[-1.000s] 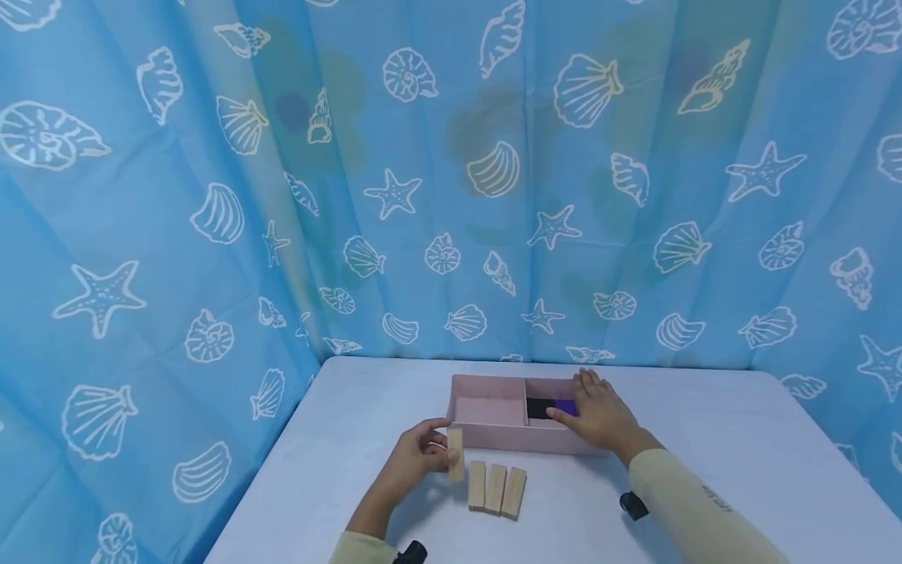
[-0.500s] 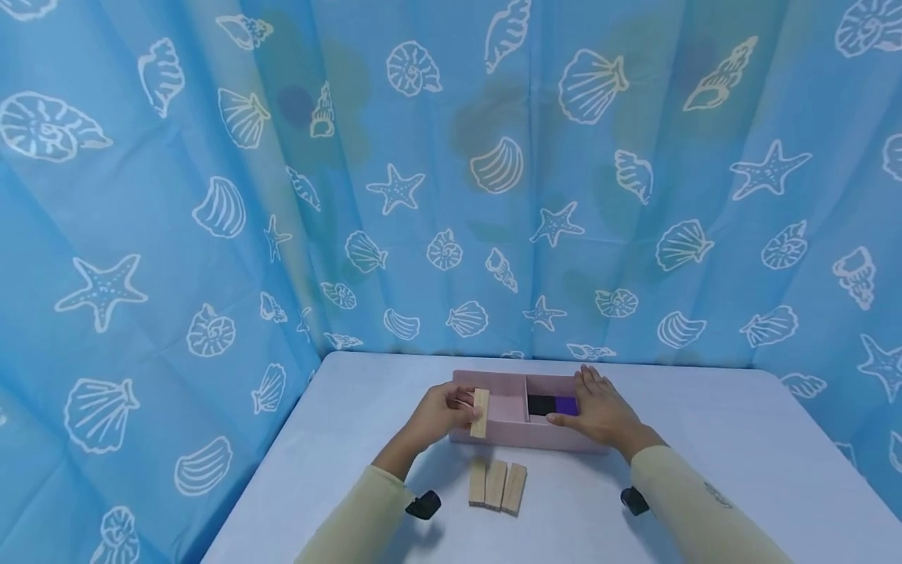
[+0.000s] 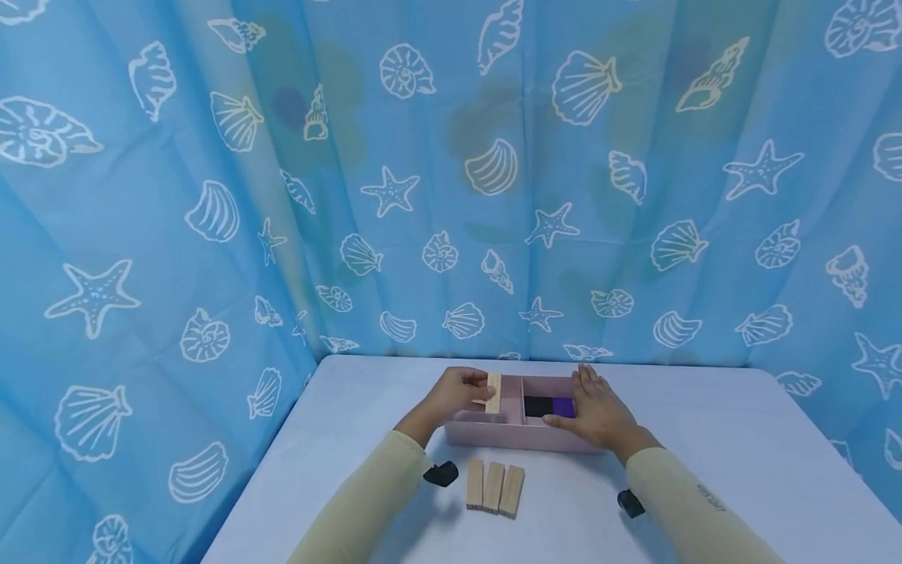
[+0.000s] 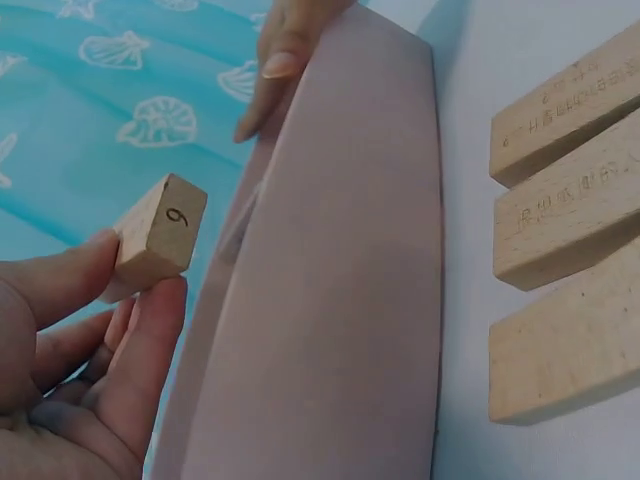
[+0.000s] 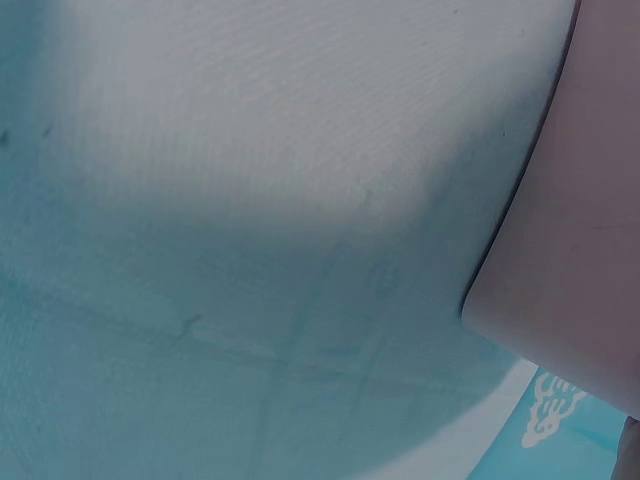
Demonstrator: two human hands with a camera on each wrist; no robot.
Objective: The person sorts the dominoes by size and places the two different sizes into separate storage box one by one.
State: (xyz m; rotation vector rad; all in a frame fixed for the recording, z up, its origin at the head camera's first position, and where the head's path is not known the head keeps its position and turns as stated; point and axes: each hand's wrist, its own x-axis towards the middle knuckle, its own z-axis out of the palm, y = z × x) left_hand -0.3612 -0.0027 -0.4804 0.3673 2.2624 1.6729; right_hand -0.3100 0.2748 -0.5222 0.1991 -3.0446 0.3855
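Note:
My left hand (image 3: 459, 393) pinches a pale wooden block (image 3: 494, 392) between thumb and fingers, over the left compartment of a pink divided box (image 3: 524, 435). In the left wrist view that block (image 4: 176, 228) shows a number, 6 or 9, burnt into its end. My right hand (image 3: 599, 411) rests with straight fingers across the right end of the box. Black and purple pieces (image 3: 550, 406) lie in the right compartment, partly covered by that hand. In the right wrist view the box's outer wall (image 5: 560, 260) fills the right side.
Three more wooden blocks (image 3: 495, 487) lie side by side on the white table (image 3: 380, 407) in front of the box. Small characters mark two of them (image 4: 570, 110) in the left wrist view. A blue shell-patterned curtain (image 3: 451, 196) hangs behind and to the left.
My left hand has carried the wooden block up and to the right, from the box's front left corner to over its left compartment. The right hand stays on the box.

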